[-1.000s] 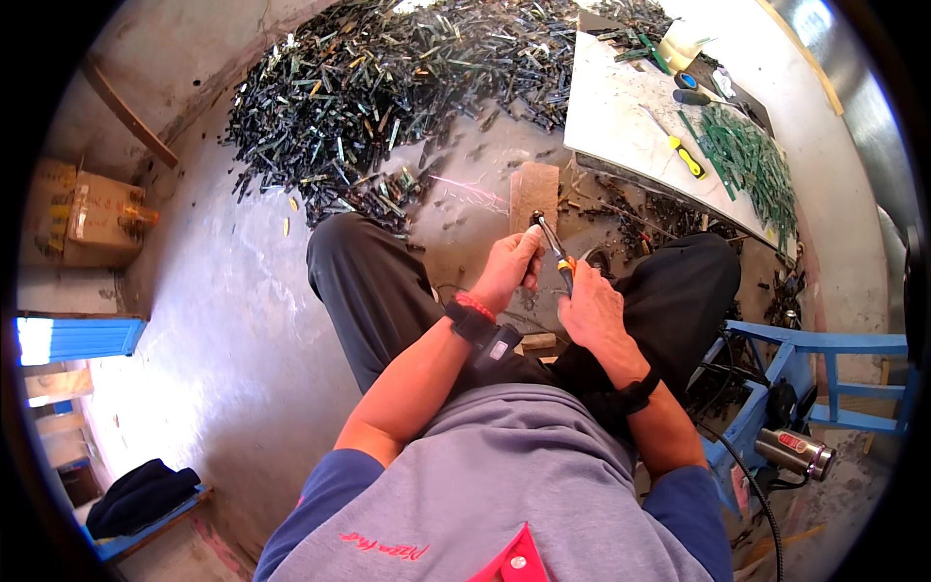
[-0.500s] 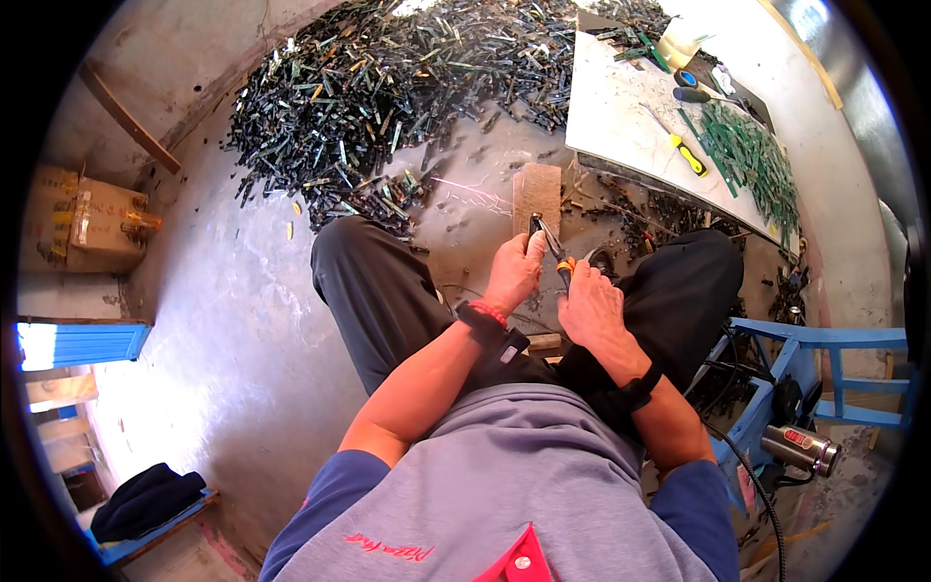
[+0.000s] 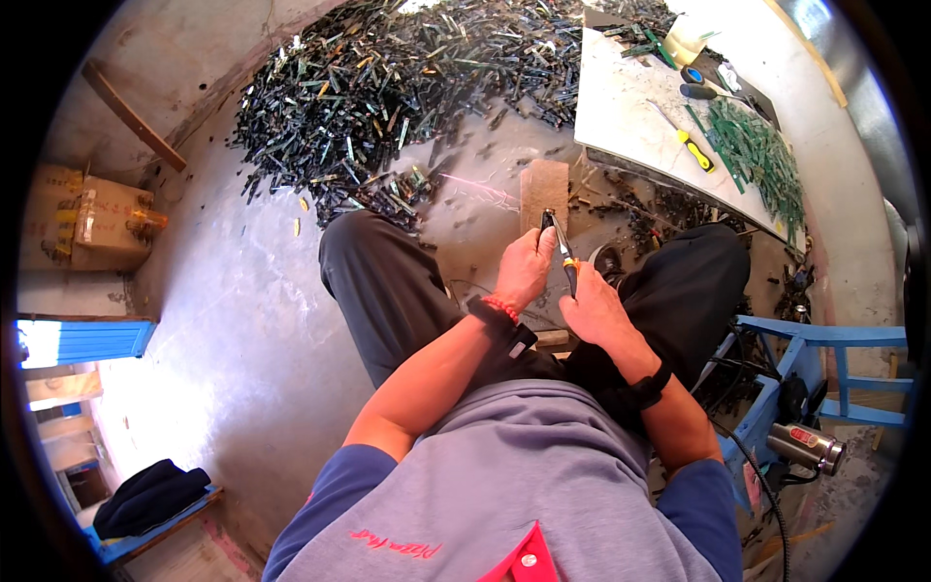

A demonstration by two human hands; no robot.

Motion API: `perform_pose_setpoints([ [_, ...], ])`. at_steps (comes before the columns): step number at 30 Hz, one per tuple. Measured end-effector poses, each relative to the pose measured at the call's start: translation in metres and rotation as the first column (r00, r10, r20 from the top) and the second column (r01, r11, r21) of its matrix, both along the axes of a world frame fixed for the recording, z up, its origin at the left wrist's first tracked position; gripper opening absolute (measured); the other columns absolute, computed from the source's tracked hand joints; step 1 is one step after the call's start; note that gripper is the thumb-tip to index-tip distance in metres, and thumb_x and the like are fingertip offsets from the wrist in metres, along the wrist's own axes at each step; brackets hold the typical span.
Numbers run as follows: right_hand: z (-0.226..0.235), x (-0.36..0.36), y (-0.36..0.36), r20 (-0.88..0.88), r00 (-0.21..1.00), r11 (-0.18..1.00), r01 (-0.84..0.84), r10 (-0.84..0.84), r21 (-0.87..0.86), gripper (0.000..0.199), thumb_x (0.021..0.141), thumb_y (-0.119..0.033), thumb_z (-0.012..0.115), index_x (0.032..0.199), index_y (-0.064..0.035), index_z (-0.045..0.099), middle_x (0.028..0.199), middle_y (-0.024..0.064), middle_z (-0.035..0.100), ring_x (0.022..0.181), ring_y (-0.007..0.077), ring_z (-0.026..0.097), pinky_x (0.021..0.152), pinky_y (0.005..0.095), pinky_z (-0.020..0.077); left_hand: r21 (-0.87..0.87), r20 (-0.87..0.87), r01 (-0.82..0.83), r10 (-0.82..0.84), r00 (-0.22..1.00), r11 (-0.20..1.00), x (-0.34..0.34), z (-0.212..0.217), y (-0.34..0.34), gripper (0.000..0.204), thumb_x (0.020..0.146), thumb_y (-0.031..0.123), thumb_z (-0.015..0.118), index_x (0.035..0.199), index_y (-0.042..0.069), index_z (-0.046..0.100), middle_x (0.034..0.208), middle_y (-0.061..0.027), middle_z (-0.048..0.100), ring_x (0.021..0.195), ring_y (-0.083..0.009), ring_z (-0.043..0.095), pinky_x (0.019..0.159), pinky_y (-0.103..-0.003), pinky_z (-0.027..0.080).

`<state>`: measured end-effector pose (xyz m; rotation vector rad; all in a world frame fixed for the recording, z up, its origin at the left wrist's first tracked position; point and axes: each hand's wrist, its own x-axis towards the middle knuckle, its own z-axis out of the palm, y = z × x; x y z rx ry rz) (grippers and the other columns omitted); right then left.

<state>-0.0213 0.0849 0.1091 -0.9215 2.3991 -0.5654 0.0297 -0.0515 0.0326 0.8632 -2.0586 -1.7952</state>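
Observation:
Between my knees, my right hand [image 3: 597, 305] is closed around the handles of long-nosed pliers [image 3: 569, 264] with black and orange grips. The metal jaws point away from me, toward a small dark piece [image 3: 548, 219] at the fingertips of my left hand [image 3: 527, 265]. My left fingers are pinched on that piece; its exact kind is too small to tell. Both hands are at the near end of a brown wooden block [image 3: 544, 184] on the floor. Whether the jaws grip the piece cannot be made out.
A large heap of dark narrow strips [image 3: 359, 107] covers the floor ahead. At the right, a white board [image 3: 630, 116] carries a yellow-handled screwdriver [image 3: 696, 155], green strips [image 3: 752, 145] and a cup [image 3: 686, 41]. A blue stool frame [image 3: 824, 335] and steel flask [image 3: 805, 446] are beside me.
The pliers have swung to point more straight away from me, and their jaws sit close beside my left fingertips. My left hand keeps its pinch. The whole view has shifted slightly.

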Motion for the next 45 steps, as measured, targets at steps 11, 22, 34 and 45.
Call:
perform_pose_setpoints([
  [11, 0.001, -0.001, -0.006, -0.067, 0.997, 0.999, 0.034, -0.032, 0.026, 0.035, 0.077, -0.016, 0.06, 0.101, 0.0034, 0.044, 0.094, 0.027, 0.058, 0.09, 0.0433, 0.058, 0.078, 0.0487, 0.0464, -0.246, 0.036, -0.021, 0.031, 0.999, 0.969, 0.002, 0.02, -0.001, 0.048, 0.098, 0.04, 0.04, 0.077, -0.001, 0.053, 0.065, -0.0192, 0.053, 0.062, -0.0364, 0.051, 0.056, -0.044, 0.04],
  [22, 0.009, -0.056, 0.01, -0.567, 0.709, 0.895, -0.427, 0.42, 0.129, 0.013, 0.079, -0.007, 0.052, 0.089, -0.0026, 0.046, 0.079, 0.0163, 0.054, 0.073, 0.0333, 0.059, 0.061, 0.0428, 0.0492, 0.31, 0.082, 0.052, -0.081, 0.993, 0.95, 0.025, 0.038, -0.019, 0.049, 0.097, 0.042, 0.046, 0.072, 0.0, 0.054, 0.052, -0.0024, 0.046, 0.042, -0.0111, 0.042, 0.04, -0.027, 0.034],
  [34, 0.006, -0.066, 0.022, 0.115, 0.982, 0.979, -0.131, 0.151, -0.159, 0.033, 0.077, -0.015, 0.051, 0.109, -0.007, 0.052, 0.081, 0.0136, 0.062, 0.08, 0.0348, 0.06, 0.072, 0.0417, 0.0464, 0.616, -0.009, 0.054, -0.061, 0.998, 0.786, 0.033, 0.052, -0.03, 0.046, 0.098, 0.043, 0.042, 0.079, 0.002, 0.055, 0.057, -0.0007, 0.044, 0.042, -0.0098, 0.036, 0.04, -0.024, 0.03],
  [45, 0.003, -0.011, -0.002, -0.12, 0.979, 0.986, -0.158, 0.163, 0.05, 0.041, 0.076, -0.018, 0.063, 0.109, 0.0, 0.047, 0.095, 0.0203, 0.062, 0.087, 0.038, 0.061, 0.075, 0.0459, 0.0481, 0.59, -0.014, 0.005, 0.004, 1.0, 0.807, 0.02, 0.045, -0.023, 0.045, 0.098, 0.043, 0.041, 0.079, 0.004, 0.054, 0.055, -0.001, 0.046, 0.04, -0.0098, 0.038, 0.039, -0.024, 0.031],
])
